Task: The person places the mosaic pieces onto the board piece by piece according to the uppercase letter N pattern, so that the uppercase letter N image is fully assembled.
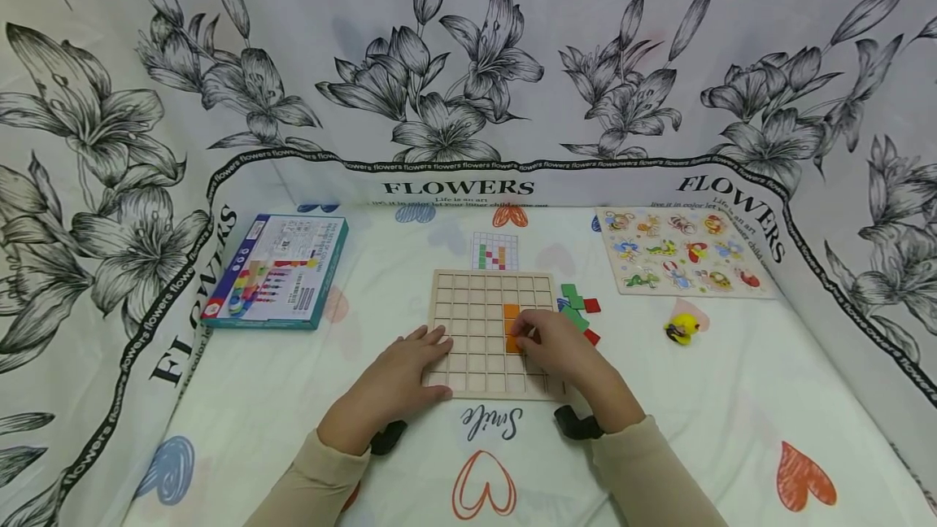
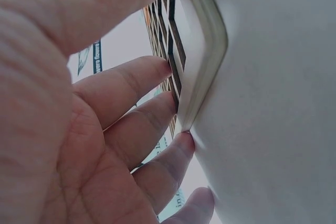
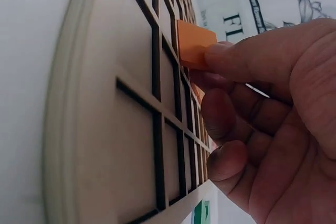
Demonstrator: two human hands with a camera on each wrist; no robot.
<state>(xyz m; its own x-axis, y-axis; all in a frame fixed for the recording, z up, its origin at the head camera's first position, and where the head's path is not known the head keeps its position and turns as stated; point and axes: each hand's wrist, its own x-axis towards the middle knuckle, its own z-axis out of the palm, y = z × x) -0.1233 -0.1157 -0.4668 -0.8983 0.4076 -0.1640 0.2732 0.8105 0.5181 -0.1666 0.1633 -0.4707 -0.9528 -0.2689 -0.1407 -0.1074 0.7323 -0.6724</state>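
A wooden grid board [image 1: 468, 381] lies flat on the cloth in the head view. My left hand [image 1: 395, 376] rests on its left edge, fingers spread and thumb at the near corner. With thumb and fingers, my right hand [image 1: 560, 344] pinches an orange square tile [image 3: 194, 43], which stands tilted at the grid in the right wrist view. More orange [image 1: 511, 312] shows in the same column just beyond my fingertips, partly covered by the hand. Loose green tiles [image 1: 569, 292] and red tiles [image 1: 591, 306] lie beside the board's right edge, with some blue among them.
Behind the board lies a small printed grid card [image 1: 479, 241] with coloured squares. A teal-edged box [image 1: 300, 267] is at the left. An insect puzzle board [image 1: 637, 284] and a small yellow toy [image 1: 684, 326] lie at the right.
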